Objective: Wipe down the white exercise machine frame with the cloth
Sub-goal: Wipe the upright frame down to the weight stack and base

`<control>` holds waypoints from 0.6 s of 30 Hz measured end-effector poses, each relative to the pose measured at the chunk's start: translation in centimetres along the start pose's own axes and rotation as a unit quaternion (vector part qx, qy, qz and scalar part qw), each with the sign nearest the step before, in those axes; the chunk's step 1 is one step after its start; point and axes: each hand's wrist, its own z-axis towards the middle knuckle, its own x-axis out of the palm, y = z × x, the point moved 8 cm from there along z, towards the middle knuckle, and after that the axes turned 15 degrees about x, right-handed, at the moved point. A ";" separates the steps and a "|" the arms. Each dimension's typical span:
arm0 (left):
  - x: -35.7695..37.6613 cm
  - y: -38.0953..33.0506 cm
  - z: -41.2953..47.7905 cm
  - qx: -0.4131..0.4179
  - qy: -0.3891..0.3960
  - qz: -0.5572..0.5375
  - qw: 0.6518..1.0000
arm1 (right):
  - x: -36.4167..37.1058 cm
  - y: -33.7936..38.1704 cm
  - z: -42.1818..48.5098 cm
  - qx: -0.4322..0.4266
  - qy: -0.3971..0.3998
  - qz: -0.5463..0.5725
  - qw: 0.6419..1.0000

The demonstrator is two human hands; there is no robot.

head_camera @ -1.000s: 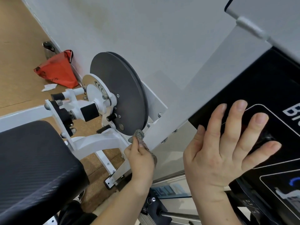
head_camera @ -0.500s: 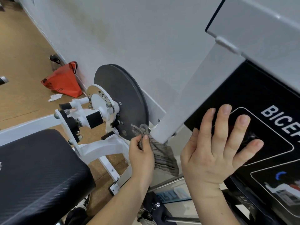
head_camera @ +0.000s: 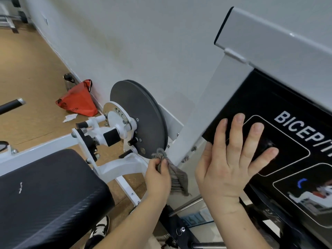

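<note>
Frame (head_camera: 203,112): white slanted post, centre-right, running down to its bolted foot beside the grey disc (head_camera: 142,119). Left hand (head_camera: 158,178), grip closed on bunched grey cloth (head_camera: 172,173), presses it at the post's base, prob. to rub the joint. Right hand (head_camera: 231,159), fingers spread, nothing held, flat on black panel (head_camera: 269,108), likely for support.
</note>
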 end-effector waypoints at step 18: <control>-12.9 -10.5 10.5 0.124 0.063 0.142 0.980 | 12.0 11.2 -6.0 0.268 0.593 0.391 0.651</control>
